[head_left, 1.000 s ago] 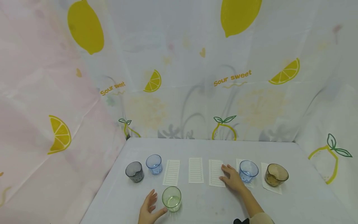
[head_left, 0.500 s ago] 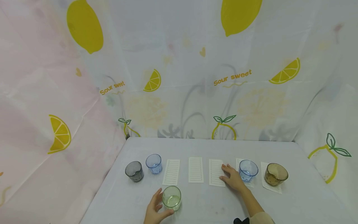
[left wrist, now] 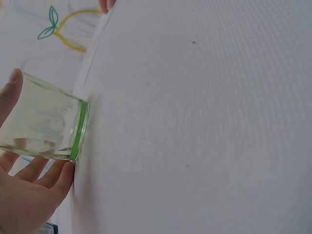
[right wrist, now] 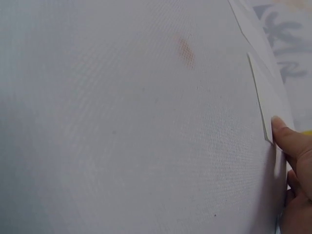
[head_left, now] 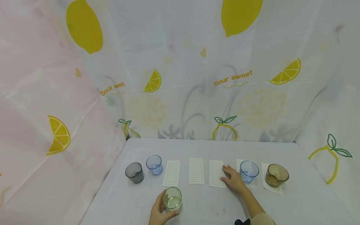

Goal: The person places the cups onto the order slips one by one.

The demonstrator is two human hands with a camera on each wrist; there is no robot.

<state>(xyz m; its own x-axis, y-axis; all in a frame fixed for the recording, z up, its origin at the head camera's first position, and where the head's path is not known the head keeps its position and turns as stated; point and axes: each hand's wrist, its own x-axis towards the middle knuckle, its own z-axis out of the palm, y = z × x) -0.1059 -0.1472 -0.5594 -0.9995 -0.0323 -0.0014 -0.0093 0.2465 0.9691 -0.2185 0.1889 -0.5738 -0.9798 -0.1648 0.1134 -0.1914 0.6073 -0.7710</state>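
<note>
A clear green glass (head_left: 172, 200) stands upright near the front of the table, and my left hand (head_left: 161, 210) grips it from the left. In the left wrist view the thumb lies along one side of the glass (left wrist: 44, 117) and the fingers along the other, with its green base at the tabletop. My right hand (head_left: 234, 180) rests at the right edge of a lined paper sheet (head_left: 216, 174). The right wrist view shows its thumb on the corner of that sheet (right wrist: 263, 100); its other fingers are partly hidden there.
Two more lined sheets, a left one (head_left: 171, 173) and a middle one (head_left: 196, 171), lie alongside. At the left stand a grey glass (head_left: 134, 172) and a blue glass (head_left: 154, 165). To the right, another blue glass (head_left: 249, 172) and an amber glass (head_left: 277, 175) stand on sheets.
My left hand has moved right, from beside the green glass to around it, thumb in front. The glass has stayed in place, and my right hand has not moved.
</note>
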